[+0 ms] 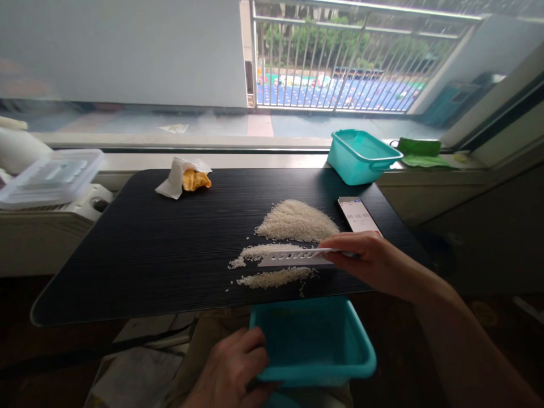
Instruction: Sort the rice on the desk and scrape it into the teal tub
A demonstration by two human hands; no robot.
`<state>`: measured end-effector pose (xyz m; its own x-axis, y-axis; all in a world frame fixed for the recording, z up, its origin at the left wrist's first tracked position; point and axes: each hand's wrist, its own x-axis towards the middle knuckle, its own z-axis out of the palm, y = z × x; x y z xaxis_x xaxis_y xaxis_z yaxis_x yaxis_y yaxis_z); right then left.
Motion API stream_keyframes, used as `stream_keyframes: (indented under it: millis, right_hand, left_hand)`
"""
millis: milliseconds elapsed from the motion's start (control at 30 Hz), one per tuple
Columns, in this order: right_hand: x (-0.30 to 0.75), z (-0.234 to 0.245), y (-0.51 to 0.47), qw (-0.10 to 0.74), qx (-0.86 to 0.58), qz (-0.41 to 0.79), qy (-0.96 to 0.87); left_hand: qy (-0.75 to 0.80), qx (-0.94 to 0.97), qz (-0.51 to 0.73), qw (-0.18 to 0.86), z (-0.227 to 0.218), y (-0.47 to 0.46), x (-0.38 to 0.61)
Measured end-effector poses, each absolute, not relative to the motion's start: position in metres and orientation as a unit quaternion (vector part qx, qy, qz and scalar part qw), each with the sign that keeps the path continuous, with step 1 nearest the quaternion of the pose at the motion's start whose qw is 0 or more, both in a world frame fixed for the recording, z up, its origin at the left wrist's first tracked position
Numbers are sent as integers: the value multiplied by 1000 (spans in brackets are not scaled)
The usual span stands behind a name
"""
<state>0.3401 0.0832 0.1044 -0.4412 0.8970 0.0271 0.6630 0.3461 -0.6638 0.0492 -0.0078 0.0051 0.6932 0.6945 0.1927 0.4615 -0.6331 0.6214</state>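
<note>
My right hand (pixel 361 255) pinches the right end of a white plastic strip (pixel 293 258) with a row of cut-outs, perhaps a ruler. The strip stands on its edge on the black table. Behind it rises a large heap of white rice (pixel 297 221), with a thinner band of rice against its far side. A separate row of rice (pixel 276 278) lies on the near side, close to the table edge. Below that edge, my left hand (pixel 238 365) grips the left rim of a teal plastic basin (pixel 314 371). The basin's dark inside shows no clear contents.
A phone with a running timer (pixel 359 215) lies right of the heap. A second teal basin (pixel 361 158) stands at the table's back right corner. Crumpled white paper with something orange-yellow (pixel 196 180) sits at the back left. A clear plastic lid (pixel 55 175) rests left of the black table (pixel 127 255).
</note>
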Motion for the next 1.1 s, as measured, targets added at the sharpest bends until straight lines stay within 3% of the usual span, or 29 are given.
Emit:
stream_keyframes:
  millis: [1100]
  right_hand:
    - [426, 104, 1, 221, -588, 280, -725]
  left_hand:
    - [288, 894, 193, 282, 8, -4, 66]
